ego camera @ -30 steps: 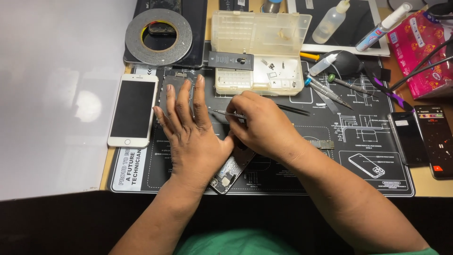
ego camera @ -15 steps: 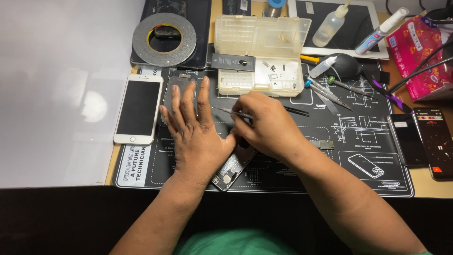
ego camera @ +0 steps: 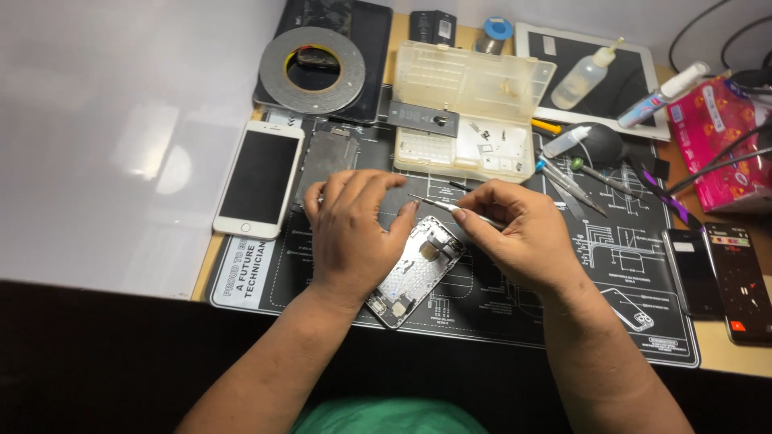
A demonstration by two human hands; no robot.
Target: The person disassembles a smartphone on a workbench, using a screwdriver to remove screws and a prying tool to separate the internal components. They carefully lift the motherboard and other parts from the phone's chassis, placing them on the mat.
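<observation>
Scene: A person is sitting at a phone repair bench, seen from a camera on their head looking down at a dark work mat (ego camera: 563,313) printed with white diagrams.

Left hand: The left hand (ego camera: 350,233) is resting on the mat with its fingers curled, its fingertips touching the near-left edge of an opened phone housing (ego camera: 414,273) and steadying it.

Right hand: The right hand (ego camera: 519,233) is pinching a pair of metal tweezers (ego camera: 446,205) between thumb and fingers, the tips pointing left above the far end of the housing.

Tweezer tips: It is too small to tell whether they are holding anything.

Phone housing: The silver shell is lying tilted at the middle of the mat, between the two hands, its insides facing up.

Step in hand: Judging by the pose, the person is working with the tweezers on a small part at the far end of the housing.

Next move: It seems to call for a steady lowering of the tips while the left hand is keeping the shell from sliding.

Around: A clear plastic parts box (ego camera: 466,112) is lying open just beyond the hands. A white phone (ego camera: 259,178) is lying face up to the left. A roll of tape (ego camera: 312,71) is sitting at the far left. Loose tools (ego camera: 575,181) are lying to the right. Two dark phones (ego camera: 716,277) are lying at the right edge.
</observation>
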